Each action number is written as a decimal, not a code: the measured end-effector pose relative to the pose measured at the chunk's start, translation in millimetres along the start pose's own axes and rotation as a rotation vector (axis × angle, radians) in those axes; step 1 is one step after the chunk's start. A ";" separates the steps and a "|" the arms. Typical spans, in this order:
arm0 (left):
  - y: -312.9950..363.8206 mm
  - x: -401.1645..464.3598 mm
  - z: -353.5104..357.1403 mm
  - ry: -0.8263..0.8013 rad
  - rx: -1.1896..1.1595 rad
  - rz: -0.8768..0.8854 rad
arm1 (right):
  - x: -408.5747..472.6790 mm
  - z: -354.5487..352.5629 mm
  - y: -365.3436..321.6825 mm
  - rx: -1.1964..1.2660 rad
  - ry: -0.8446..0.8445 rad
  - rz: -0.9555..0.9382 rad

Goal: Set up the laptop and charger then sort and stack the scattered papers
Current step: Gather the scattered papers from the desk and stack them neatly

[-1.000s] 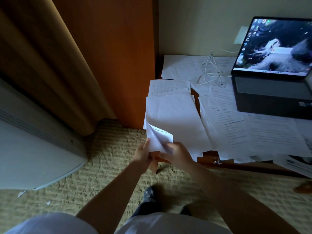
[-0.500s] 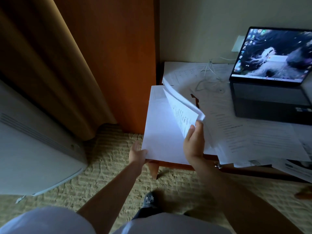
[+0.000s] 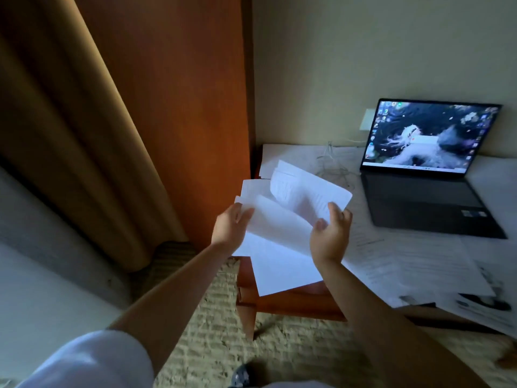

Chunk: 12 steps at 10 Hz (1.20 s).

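Head view, nearest first: our two forearms reach out over a ribbed, woven beige carpet (image 3: 212, 345) toward the corner of a reddish wooden desk (image 3: 293, 301). Our left hand (image 3: 228, 229) is laid with relaxed fingers on the left edge of a plain white sheet (image 3: 279, 256) that overhangs the desk corner, apparently to steady it. Our right hand (image 3: 330, 236), well apart from the left, has its fingers curled at the near edge of a lifted page (image 3: 305, 191); whether it truly pinches that page we cannot tell through the blur. The page is thin and limp, curving up like a leaf being turned, which we judge is sorting in progress. Beyond and to the right, more printed papers (image 3: 414, 261) lie scattered flat across the desk. Farther back a thin white charger cable (image 3: 333, 166) lies in loose loops beside the open laptop (image 3: 425, 175), a dark slab with its screen lit, so setup looks done. Left of the desk hangs a heavy folded curtain (image 3: 84, 130).
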<state>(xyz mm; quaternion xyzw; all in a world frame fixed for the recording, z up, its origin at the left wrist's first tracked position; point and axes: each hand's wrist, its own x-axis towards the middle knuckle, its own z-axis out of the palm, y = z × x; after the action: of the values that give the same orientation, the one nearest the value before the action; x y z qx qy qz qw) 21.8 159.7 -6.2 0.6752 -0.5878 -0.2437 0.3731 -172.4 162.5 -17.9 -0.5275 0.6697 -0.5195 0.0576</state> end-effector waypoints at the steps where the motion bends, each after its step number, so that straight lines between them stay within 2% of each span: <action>1: 20.5 13.5 -5.5 0.123 -0.232 -0.040 | 21.5 -8.8 -15.2 0.066 0.045 -0.076; 2: 29.2 29.8 -7.8 0.204 -0.554 -0.321 | 37.8 -14.9 -26.0 0.146 0.107 -0.171; 4: -6.4 30.4 5.3 0.057 -0.484 -0.837 | 32.5 -14.5 -38.1 0.179 0.024 -0.113; 5: -25.3 24.8 9.4 0.038 -0.514 -1.088 | 33.6 -7.4 -26.5 0.137 0.046 -0.334; 6: -31.7 25.5 15.9 0.058 -0.674 -1.069 | 11.0 2.8 -10.2 0.149 -0.198 -0.595; 7: -40.6 23.6 20.9 0.045 -0.867 -1.062 | -26.1 7.4 12.5 0.157 -0.649 -0.444; 8: -57.7 21.4 28.9 -0.052 -1.017 -1.026 | -56.4 8.9 38.3 0.076 -1.017 -0.245; 9: -68.2 10.0 34.2 -0.225 -0.895 -0.909 | -60.3 13.9 40.5 -0.042 -1.300 -0.185; 10: -70.8 1.3 39.4 -0.348 -0.711 -0.701 | -49.5 16.9 31.2 -0.177 -1.649 -0.024; 11: -70.9 0.7 43.3 -0.360 -0.572 -0.582 | -39.7 19.0 31.3 -0.099 -1.449 0.190; 12: -64.1 2.5 50.4 -0.129 -0.516 -0.642 | -32.2 26.0 53.3 -0.308 -1.046 0.133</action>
<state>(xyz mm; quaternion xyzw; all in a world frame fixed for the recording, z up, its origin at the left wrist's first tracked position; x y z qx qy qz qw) 22.8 148.2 -86.9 0.6918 -0.2892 -0.5287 0.3978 -176.6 165.5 -85.1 -0.6742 0.6520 -0.0793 0.3376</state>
